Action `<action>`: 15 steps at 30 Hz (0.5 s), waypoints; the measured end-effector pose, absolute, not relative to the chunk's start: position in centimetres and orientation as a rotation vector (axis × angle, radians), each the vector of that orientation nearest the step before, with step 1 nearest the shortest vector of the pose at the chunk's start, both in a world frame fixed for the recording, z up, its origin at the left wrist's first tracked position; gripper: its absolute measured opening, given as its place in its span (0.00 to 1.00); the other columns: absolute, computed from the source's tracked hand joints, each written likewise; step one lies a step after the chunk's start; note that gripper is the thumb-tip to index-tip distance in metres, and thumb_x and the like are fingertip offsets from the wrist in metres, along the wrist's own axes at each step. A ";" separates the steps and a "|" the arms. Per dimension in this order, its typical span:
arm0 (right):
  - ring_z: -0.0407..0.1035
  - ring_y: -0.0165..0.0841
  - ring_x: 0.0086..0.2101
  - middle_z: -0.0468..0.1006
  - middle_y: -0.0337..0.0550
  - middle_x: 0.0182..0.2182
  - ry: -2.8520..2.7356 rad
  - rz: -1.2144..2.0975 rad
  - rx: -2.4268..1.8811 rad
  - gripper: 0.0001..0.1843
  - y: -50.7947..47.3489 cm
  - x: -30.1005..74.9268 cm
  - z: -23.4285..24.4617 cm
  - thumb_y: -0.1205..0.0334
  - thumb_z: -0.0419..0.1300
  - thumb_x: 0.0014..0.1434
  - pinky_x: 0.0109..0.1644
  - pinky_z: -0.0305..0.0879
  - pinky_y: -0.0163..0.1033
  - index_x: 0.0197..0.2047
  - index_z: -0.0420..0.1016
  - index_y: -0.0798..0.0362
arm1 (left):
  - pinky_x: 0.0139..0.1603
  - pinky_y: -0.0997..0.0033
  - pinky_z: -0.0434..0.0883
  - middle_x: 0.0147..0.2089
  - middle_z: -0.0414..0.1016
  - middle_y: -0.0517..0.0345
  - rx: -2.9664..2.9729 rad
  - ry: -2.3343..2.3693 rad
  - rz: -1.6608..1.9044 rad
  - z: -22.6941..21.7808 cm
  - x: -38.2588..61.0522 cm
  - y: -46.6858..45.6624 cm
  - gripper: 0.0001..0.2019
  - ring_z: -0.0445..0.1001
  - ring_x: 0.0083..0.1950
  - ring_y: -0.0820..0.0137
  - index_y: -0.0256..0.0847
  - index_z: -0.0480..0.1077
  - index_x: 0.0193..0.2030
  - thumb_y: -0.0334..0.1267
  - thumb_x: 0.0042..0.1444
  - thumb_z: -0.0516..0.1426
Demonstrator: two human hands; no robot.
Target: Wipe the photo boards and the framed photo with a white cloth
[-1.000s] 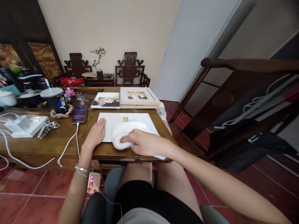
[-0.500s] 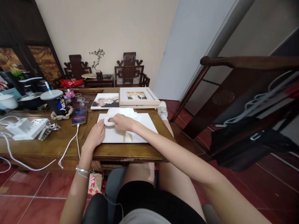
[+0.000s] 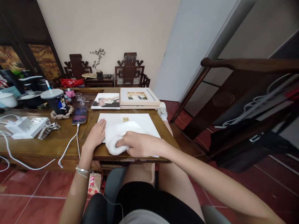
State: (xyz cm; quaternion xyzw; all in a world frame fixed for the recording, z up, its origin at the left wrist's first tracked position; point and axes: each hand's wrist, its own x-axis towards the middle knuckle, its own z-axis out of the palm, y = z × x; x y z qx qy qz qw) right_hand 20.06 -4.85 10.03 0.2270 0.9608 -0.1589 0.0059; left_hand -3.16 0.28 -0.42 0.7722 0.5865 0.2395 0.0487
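Apparent step: wiping. Right hand (image 3: 141, 144) grasps white cloth (image 3: 114, 133) over near edge of white board (image 3: 141, 118); left hand (image 3: 96, 134), flat, empty, braces left edge. Next stroke likely needs bracing.

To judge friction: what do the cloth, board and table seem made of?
Cloth: likely matte plush fabric, given its fuzzy edge. Board: smooth, even white face; card, plastic or coated wood, can't tell. Table: probably varnished wood, brown with a sheen.
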 end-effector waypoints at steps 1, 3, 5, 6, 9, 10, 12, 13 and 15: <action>0.70 0.37 0.37 0.79 0.49 0.36 3.000 -0.499 0.723 0.26 -5.4 20.2 10.3 0.76 0.51 0.49 0.37 0.59 0.35 0.49 0.78 0.55 | 0.71 0.55 0.55 0.69 0.60 0.43 2.359 1.781 0.738 -0.4 -3.2 0.3 0.24 0.56 0.71 0.60 0.31 0.63 0.64 0.36 0.64 0.42; 0.70 0.37 0.37 0.79 0.48 0.35 2.989 -0.511 0.751 0.25 -5.7 20.3 10.4 0.76 0.52 0.48 0.36 0.58 0.35 0.48 0.78 0.55 | 0.71 0.54 0.55 0.69 0.61 0.41 2.367 1.774 0.743 -0.5 -3.2 0.3 0.24 0.56 0.71 0.60 0.30 0.63 0.64 0.35 0.64 0.42; 0.70 0.36 0.34 0.79 0.47 0.32 2.997 -0.529 0.768 0.23 -5.2 20.2 10.1 0.76 0.51 0.48 0.35 0.58 0.35 0.44 0.79 0.55 | 0.70 0.54 0.55 0.68 0.60 0.39 2.370 1.781 0.739 -0.4 -3.1 0.3 0.25 0.57 0.71 0.58 0.27 0.62 0.63 0.35 0.64 0.42; 0.70 0.36 0.33 0.79 0.46 0.31 3.011 -0.529 0.781 0.23 -4.7 20.1 9.8 0.77 0.50 0.48 0.35 0.58 0.35 0.42 0.79 0.55 | 0.70 0.54 0.55 0.68 0.60 0.38 2.370 1.787 0.739 -0.4 -3.1 0.3 0.25 0.57 0.70 0.58 0.26 0.63 0.63 0.34 0.64 0.42; 0.71 0.36 0.33 0.80 0.46 0.32 3.051 -0.480 0.885 0.23 -2.1 19.3 8.7 0.77 0.51 0.48 0.37 0.59 0.35 0.43 0.79 0.55 | 0.70 0.54 0.56 0.68 0.62 0.39 2.371 1.793 0.765 -0.5 -3.1 0.3 0.24 0.59 0.70 0.59 0.28 0.64 0.63 0.35 0.64 0.42; 0.72 0.37 0.34 0.81 0.47 0.35 3.053 -0.452 0.943 0.24 -1.1 18.9 8.4 0.77 0.51 0.48 0.39 0.60 0.35 0.45 0.78 0.55 | 0.70 0.54 0.55 0.67 0.62 0.39 2.371 1.789 0.778 -0.6 -3.2 0.4 0.24 0.59 0.70 0.59 0.28 0.64 0.62 0.35 0.64 0.42; 0.73 0.38 0.39 0.81 0.49 0.40 3.022 -0.394 1.059 0.25 0.7 18.1 8.1 0.77 0.52 0.50 0.41 0.60 0.35 0.49 0.77 0.55 | 0.71 0.55 0.55 0.67 0.63 0.39 2.367 1.781 0.798 -0.6 -3.2 0.4 0.24 0.59 0.69 0.59 0.28 0.65 0.62 0.36 0.64 0.42; 0.73 0.39 0.41 0.81 0.50 0.42 3.003 -0.370 1.106 0.25 1.6 17.5 8.1 0.77 0.52 0.51 0.42 0.61 0.35 0.50 0.77 0.55 | 0.71 0.55 0.55 0.67 0.63 0.38 2.360 1.776 0.807 -0.6 -3.1 0.4 0.25 0.59 0.69 0.58 0.27 0.65 0.62 0.37 0.64 0.42; 0.72 0.40 0.44 0.80 0.51 0.44 2.977 -0.339 1.168 0.23 3.0 16.5 8.4 0.76 0.52 0.53 0.43 0.61 0.35 0.50 0.77 0.56 | 0.71 0.55 0.54 0.67 0.63 0.40 2.341 1.753 0.834 -0.4 -3.1 0.4 0.25 0.59 0.69 0.58 0.28 0.65 0.62 0.37 0.64 0.42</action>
